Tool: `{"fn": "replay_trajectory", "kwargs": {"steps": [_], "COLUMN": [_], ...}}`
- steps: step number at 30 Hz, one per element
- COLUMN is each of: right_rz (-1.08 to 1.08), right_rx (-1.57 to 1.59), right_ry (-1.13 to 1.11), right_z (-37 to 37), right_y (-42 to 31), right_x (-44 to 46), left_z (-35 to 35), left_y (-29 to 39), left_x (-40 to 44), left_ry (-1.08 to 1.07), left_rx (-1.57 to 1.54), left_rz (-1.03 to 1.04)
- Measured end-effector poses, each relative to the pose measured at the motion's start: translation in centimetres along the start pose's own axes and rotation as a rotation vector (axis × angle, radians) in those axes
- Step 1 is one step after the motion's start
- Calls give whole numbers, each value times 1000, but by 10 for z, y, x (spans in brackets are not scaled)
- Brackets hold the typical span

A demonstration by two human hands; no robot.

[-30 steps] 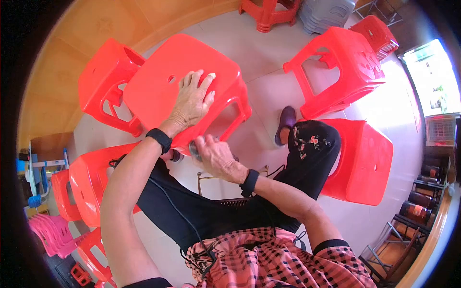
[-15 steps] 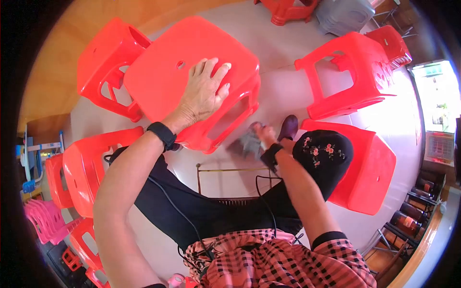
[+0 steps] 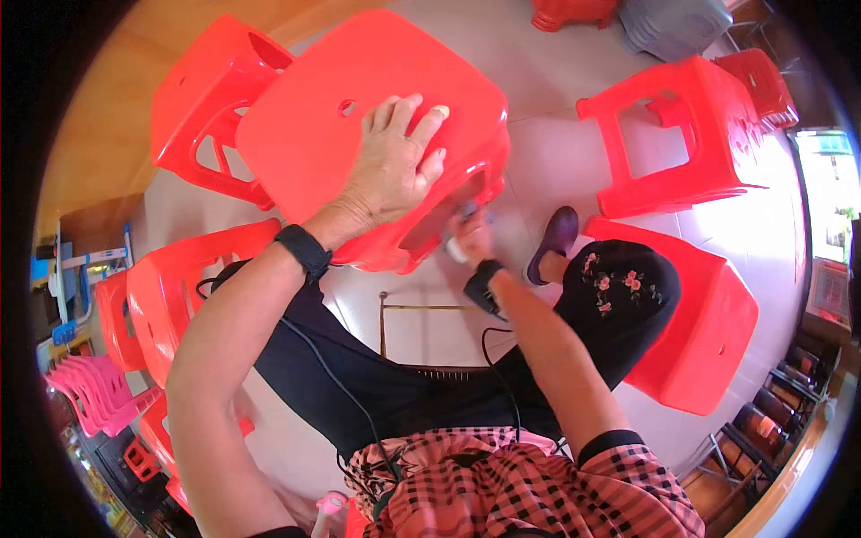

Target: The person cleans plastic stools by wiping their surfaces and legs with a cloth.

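A red plastic stool [image 3: 309,134] stands upright in front of me. My left hand [image 3: 395,166] lies on its seat with the fingers spread, to the right of the small hole. Below the seat's near right edge, my right hand [image 3: 473,238] is closed on a grey cloth [image 3: 457,250], at the opening in the stool's side. Motion blurs that hand, and most of the cloth is hidden by it and the stool. Both wrists wear black bands.
More red stools lie on their sides at the left [image 3: 211,99] and right [image 3: 682,134], another red stool [image 3: 708,323] beside my knee. Grey stacked stools [image 3: 677,27] stand at the back. Pink chairs [image 3: 90,390] are at the left, bottles [image 3: 767,421] on a rack at the right.
My right hand has moved up and left with the cloth, from in front of the stool to its side opening. The left hand stays on the seat. My view has shifted slightly.
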State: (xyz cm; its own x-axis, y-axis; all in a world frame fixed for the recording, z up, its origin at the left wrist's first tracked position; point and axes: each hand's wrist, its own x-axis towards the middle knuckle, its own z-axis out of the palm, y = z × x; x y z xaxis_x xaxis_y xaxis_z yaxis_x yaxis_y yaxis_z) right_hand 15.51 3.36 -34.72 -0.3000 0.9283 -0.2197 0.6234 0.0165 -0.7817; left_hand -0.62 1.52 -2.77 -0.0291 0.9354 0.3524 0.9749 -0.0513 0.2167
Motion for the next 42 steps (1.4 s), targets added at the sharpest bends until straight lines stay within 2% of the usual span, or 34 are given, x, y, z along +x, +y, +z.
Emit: {"fn": "replay_trajectory", "kwargs": {"steps": [2,6,8,11,12,14,15,16,18,19,21,23,24,26,28,30,32,33,34,36,40,41,42], "right_rz": [8,90,34,115,-25,85,330,224,122,-59,-238,170,150,111,47,119,242,272,260,421,231,124,61], "right_rx": [27,72,546,565,310,64,72,90,111,340,569,391,555,638,464,152,0,-92,-89,101,231,527,672], "right_ry": [-209,-105,-532,-498,-370,-161,-79,63,198,61,-75,-141,74,47,23,-167,-386,-402,-401,-833,-959,-957,-947], "right_z": [-19,24,4,-36,-40,-43,-46,-56,-78,-87,-83,-50,-64,-15,17,15,29,45,30,-16,-10,-15,-28], "right_y": [-63,-32,-7,4,26,86,105,91,71,75,77,73,9,48,74,64,43,40,18,-43,-35,-33,-47], "right_x": [-60,-84,-59,-19,-1,55,78,76,75,76,75,74,32,21,2,-32,-60,-69,-74,-82,-74,-81,-82], "left_z": [1,-1,1,3,1,-1,-2,-3,-4,-4,-5,-5,-6,-6,-5,-4,-5,-4,-3,-3,-4,-4,-4], "left_y": [1,-1,-1,-1,0,1,1,0,0,0,1,2,3,3,3,3,0,0,0,1,0,0,1], "left_x": [0,-1,0,0,0,0,-1,0,0,-1,-1,1,0,1,1,2,1,1,1,1,1,0,1], "left_ry": [7,-8,7,8,5,-9,-15,-19,-31,-37,-46,-48,-46,-42,-34,-29,-26,-18,-10,-5,0,-3,7], "left_rx": [9,-18,-31,-26,-23,-16,-11,-4,-3,-8,-14,-24,-20,-17,1,0,14,2,-9,-4,-10,-21,-18], "left_rz": [-4,-15,-9,-14,-18,-27,-22,-15,-16,-14,-15,-14,-17,-14,-15,-12,-15,-12,-9,-16,-9,-9,-6]}}
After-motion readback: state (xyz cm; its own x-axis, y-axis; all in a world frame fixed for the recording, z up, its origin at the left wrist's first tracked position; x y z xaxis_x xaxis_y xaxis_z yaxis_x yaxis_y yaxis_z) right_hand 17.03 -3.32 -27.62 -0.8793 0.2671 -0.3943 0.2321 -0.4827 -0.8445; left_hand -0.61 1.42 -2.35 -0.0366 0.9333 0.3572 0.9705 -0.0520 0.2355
